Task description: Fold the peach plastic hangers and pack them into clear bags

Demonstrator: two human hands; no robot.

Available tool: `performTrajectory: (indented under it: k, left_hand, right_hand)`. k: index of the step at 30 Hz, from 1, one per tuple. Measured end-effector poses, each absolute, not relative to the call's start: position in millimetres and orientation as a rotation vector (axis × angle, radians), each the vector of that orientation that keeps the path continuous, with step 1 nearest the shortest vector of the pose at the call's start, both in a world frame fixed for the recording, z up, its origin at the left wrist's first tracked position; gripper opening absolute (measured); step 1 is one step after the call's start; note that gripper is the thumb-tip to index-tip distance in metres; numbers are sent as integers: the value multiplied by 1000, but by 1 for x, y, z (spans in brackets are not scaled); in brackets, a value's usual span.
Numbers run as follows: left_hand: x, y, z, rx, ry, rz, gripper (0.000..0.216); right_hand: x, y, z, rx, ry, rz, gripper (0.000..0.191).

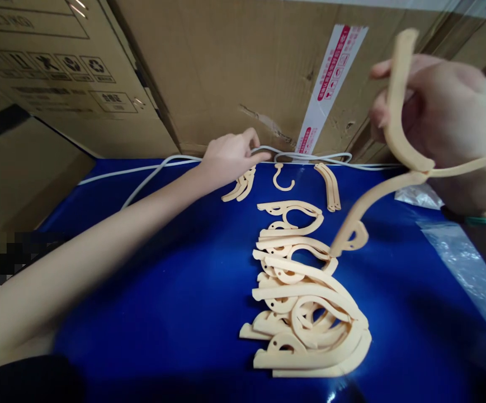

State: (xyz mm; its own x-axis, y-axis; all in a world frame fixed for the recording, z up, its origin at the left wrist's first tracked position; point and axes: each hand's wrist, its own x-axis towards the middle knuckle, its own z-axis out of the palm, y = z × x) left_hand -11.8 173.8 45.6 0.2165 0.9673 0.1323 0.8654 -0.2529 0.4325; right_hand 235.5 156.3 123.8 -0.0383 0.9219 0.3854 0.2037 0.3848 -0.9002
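Observation:
My right hand (448,101), raised at the right, is closed on a beige folding hanger (400,95), whose jointed arms hang spread apart. One arm carries a small loop and reaches down near the pile. My left hand (232,154) is at the back of the table, thumb and forefinger apart, just above a few small curved beige parts (243,184); its other fingers are partly hidden. Right of it lie a loose hook (283,179) and a pair of slim curved arms (329,187). Several folded hangers (310,336) overlap in a row toward me.
A blue table surface (154,291) lies under everything. Cardboard boxes (226,67) wall off the back and left. White cables (142,168) run along the rear edge. Clear plastic bags (469,274) lie at the right.

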Motion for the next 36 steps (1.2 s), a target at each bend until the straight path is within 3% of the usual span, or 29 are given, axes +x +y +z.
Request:
performTrajectory:
  k: [2,4,5,8,9,11,14,17,21,24,30,33,36]
  left_hand:
    - [-1,162,56,1979,1367,756,56]
    - [11,149,66,1683,1025,729,71]
    - [16,143,70,1561,936,741,65]
    - [22,131,74,1334,855,836,21]
    - [22,129,74,1291,842,849,10]
    - [22,125,72,1237,806,835,16]
    - [24,121,70,1193,757,758,20]
    - [29,118,70,1132,736,712,17]
    - [34,115,67,1059,723,704,13]
    - [35,113,65,1245,798,629,23]
    - [23,119,63,2072,1300,460,28]
    - [10,124,60,2321,1485,301,21]
    - [1,124,56,2365,1738,107,34]
  right_hand:
    - [233,159,122,-971,-1389,790,17]
    - [235,161,118,-878,-1388,788,16]
    - [238,162,116,-842,-1418,777,20]
    - [250,159,112,-827,-1594,638,30]
    - [254,157,110,-884,-1731,522,27]
    - [257,151,107,-1089,-2089,117,17]
    - [252,140,102,-1394,-2465,-607,40]
    - [244,133,94,-1546,-2604,-850,49]
    - [240,131,85,-1647,-2612,-853,40]
    - [238,133,81,-1668,-2590,-733,39]
    - [251,159,80,-1898,-2495,66,38]
    - [274,174,71,-2088,-2444,-49,38]
    - [292,178,55,-2160,-2413,-160,38]
